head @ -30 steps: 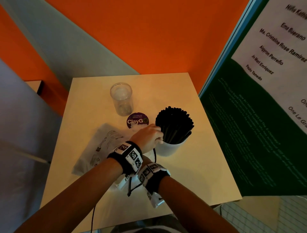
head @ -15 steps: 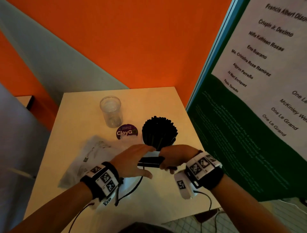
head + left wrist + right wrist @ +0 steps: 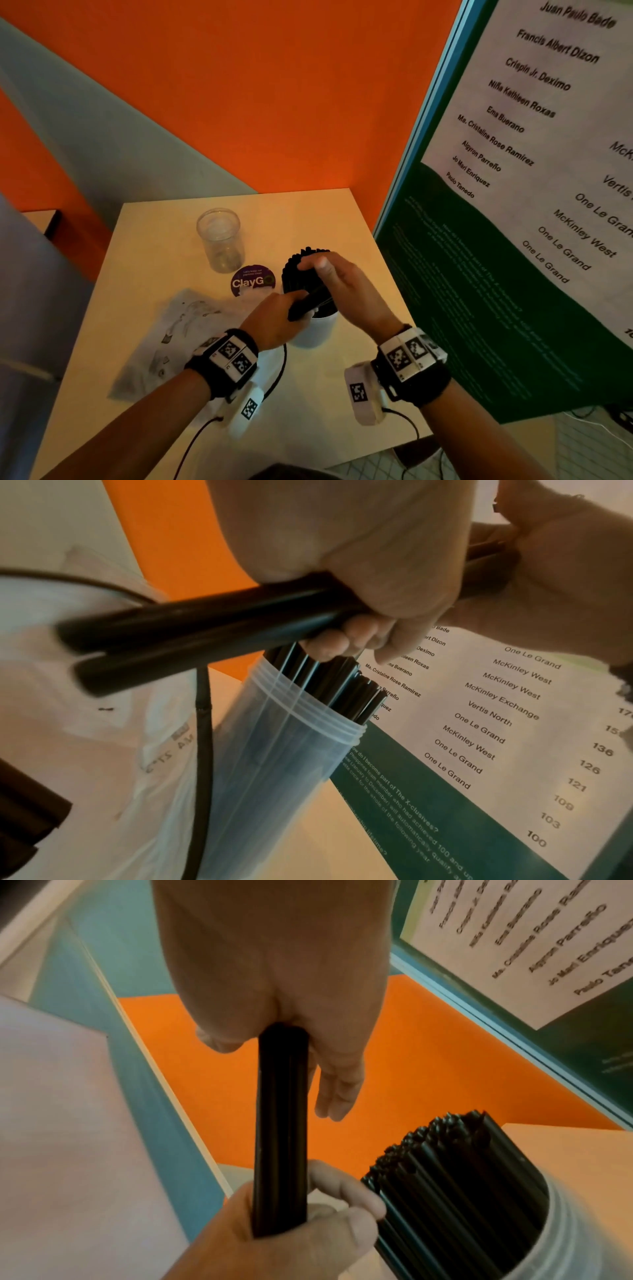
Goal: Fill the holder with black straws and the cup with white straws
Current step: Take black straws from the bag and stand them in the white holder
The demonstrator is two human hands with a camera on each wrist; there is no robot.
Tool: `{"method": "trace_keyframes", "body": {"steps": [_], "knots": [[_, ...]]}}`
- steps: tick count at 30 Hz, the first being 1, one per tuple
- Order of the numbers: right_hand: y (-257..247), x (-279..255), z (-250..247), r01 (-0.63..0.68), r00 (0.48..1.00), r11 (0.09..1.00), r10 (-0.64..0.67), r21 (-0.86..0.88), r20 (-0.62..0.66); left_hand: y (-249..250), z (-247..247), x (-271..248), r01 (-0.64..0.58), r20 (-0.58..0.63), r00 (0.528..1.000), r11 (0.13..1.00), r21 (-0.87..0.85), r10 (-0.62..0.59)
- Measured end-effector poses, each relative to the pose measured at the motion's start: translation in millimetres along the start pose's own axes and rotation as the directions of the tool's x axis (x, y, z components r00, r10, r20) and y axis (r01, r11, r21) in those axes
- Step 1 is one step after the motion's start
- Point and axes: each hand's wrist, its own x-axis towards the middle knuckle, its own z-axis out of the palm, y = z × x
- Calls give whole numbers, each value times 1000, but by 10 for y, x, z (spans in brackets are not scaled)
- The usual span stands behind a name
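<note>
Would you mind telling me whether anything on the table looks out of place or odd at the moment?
Only one thing: the clear cup meant for white straws stands empty, and no white straws show anywhere. Both hands, left hand and right hand, hold a small bundle of black straws beside the packed holder.

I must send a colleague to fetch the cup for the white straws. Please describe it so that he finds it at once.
Start at the pale square table in the orange-walled corner. Toward its far side, behind the round purple sticker, stands the cup. It is clear and holds no straws, while the holder to its right is packed with black straws.
</note>
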Motion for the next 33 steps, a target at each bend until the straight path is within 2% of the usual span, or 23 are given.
{"method": "trace_keyframes", "body": {"steps": [4, 7, 11, 14, 18, 20, 23, 27, 30, 33], "knots": [[68, 43, 79, -20, 998, 997, 26, 79, -65, 52, -25, 5, -30, -35, 999, 998, -48, 28], [74, 69, 110, 19, 997, 995, -12, 96, -77, 56, -35, 26, -35, -33, 999, 998, -61, 33], [53, 47, 121, 98, 991, 911, -53, 402, -121, 67, -40, 108, -7, -152, 988, 987, -164, -19], [-5, 41, 161, 127, 991, 893, -91, 433, -103, 159, -45, 210, -2, -169, 985, 975, -223, -36], [-45, 113, -221, 197, 968, 874, -101, 444, -230, 137, -92, 232, -49, -122, 992, 947, -317, 11], [0, 149, -439, 209, 955, 863, -79, 461, -285, 19, -119, 192, -41, -173, 985, 969, -245, -2], [150, 159, -569, 164, 948, 921, -48, 354, -315, -173, -146, 119, -21, -198, 980, 999, -31, 14], [417, 81, -436, 97, 955, 995, -84, 34, -283, -322, -111, 5, -140, -85, 982, 958, 250, 166], [635, 46, -190, 80, 955, 986, -118, -146, -272, -345, -86, -29, -188, -92, 969, 926, 328, 229], [859, -11, 6, 63, 939, 939, -170, -337, -299, -356, -89, -43, -235, -86, 955, 904, 358, 282]]}}
